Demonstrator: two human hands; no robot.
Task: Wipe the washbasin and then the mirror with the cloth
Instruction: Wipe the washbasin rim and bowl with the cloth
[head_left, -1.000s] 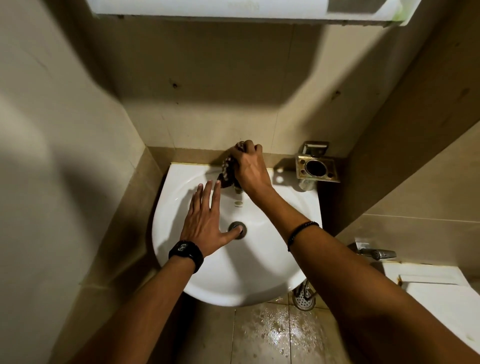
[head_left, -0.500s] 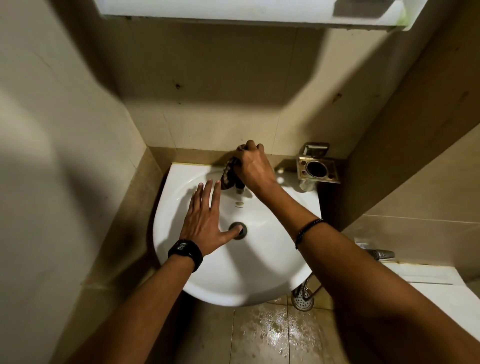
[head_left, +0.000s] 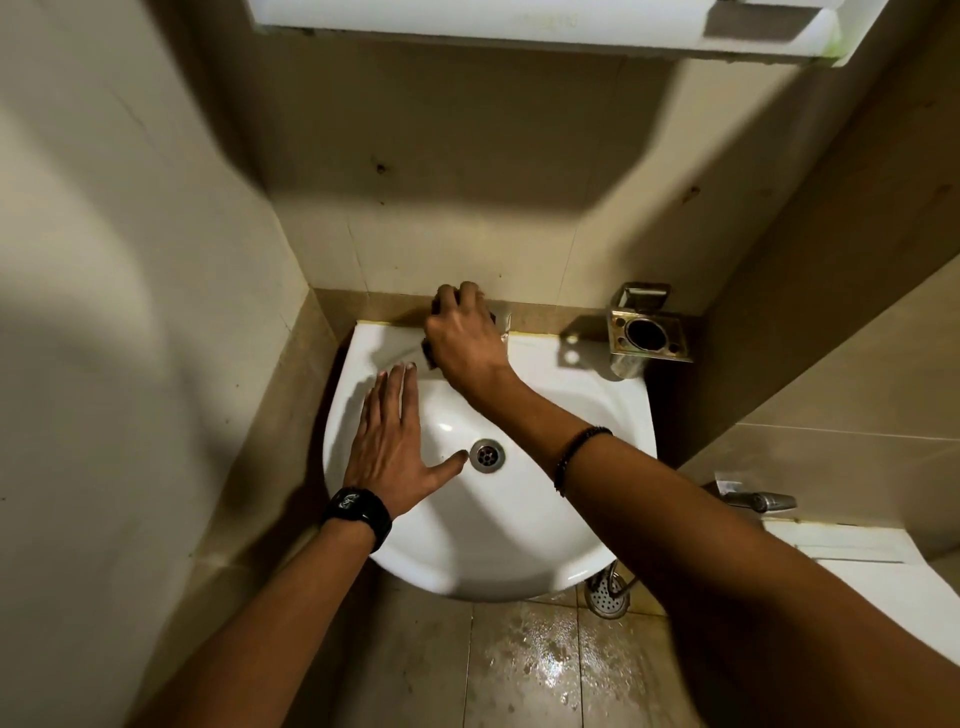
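My right hand (head_left: 465, 343) clamps the cloth (head_left: 427, 354), which peeks out below its curled fingers (head_left: 457, 299) at the basin's (head_left: 571, 379) twelve o'clock rim; my left hand (head_left: 395, 441) lies flat at nine, fingers straight

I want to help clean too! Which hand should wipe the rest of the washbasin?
Probably right. The right hand grips the cloth at the back rim of the washbasin; the left hand lies flat and empty in the bowl, beside the drain.
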